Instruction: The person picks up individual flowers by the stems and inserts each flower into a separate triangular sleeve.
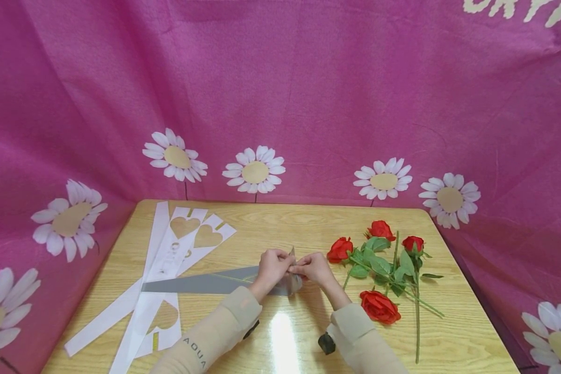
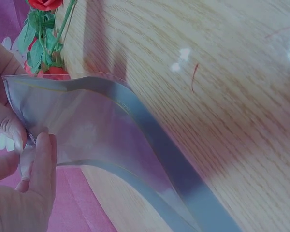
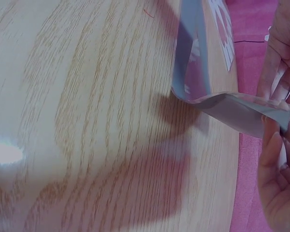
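Both hands meet over the middle of the table at the wide end of a grey flower sleeve (image 1: 201, 283) with a clear window and thin gold lines. My left hand (image 1: 273, 269) pinches the sleeve's edge between thumb and fingers. Right beside it, my right hand (image 1: 314, 268) pinches the same edge. In the left wrist view, the clear film (image 2: 96, 123) bulges and wrinkles at the fingertips. The wide end is lifted and bent upward in the right wrist view, while the narrow tail (image 1: 156, 286) lies over white sleeves to the left.
Several white flower sleeves (image 1: 165, 259) with brown hearts lie overlapping on the table's left. On the right are several red roses (image 1: 380, 306) with green leaves and stems. Behind the wooden table (image 1: 280, 223) hangs a pink cloth (image 1: 280, 93) printed with daisies.
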The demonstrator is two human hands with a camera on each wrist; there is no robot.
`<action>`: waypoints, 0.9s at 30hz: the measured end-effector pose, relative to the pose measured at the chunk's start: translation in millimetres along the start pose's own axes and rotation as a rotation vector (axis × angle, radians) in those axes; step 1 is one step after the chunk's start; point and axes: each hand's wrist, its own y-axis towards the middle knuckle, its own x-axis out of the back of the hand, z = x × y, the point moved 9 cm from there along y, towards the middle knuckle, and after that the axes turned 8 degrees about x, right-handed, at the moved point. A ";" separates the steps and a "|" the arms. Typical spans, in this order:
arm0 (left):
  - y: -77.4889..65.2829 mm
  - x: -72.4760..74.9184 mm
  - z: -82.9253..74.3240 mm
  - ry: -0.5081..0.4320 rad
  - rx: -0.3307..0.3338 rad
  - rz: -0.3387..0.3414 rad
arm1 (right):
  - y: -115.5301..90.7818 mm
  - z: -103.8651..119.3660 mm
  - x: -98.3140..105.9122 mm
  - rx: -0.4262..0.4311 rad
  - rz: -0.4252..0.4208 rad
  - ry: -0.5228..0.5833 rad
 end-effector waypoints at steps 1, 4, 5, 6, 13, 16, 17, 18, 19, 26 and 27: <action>0.2 -0.2 0.2 -0.006 0.001 0.002 | 0.0 -0.7 -0.2 -0.004 0.001 0.005; 0.4 -0.5 0.9 -0.034 0.012 0.012 | -0.2 -2.3 -0.6 -0.018 0.006 0.023; 0.5 -0.5 1.2 -0.045 0.017 0.015 | -0.4 -2.8 -0.6 -0.023 0.007 0.029; 0.5 -0.6 1.5 -0.056 0.021 0.019 | -0.3 -3.7 -0.7 -0.027 0.009 0.031; 0.8 0.8 3.5 -0.058 0.046 0.021 | -0.5 -6.6 -0.9 -0.035 0.012 0.103; 1.1 2.9 3.8 -0.036 0.049 0.002 | -1.3 -8.0 -0.6 -0.035 0.011 0.114; 1.0 3.8 3.9 -0.030 0.048 -0.004 | -1.5 -8.2 -0.4 -0.036 0.009 0.121; 1.0 4.7 3.8 -0.024 0.046 -0.012 | -1.9 -8.0 0.2 -0.033 0.004 0.125; 1.0 5.7 3.7 -0.016 0.043 -0.020 | -2.1 -7.7 1.1 -0.031 -0.005 0.125; -0.5 12.7 -0.4 0.057 0.009 -0.092 | -1.2 -5.2 13.0 0.010 -0.133 0.002; -0.7 13.5 -1.0 0.075 0.009 -0.102 | -1.1 -4.7 14.4 0.018 -0.147 -0.036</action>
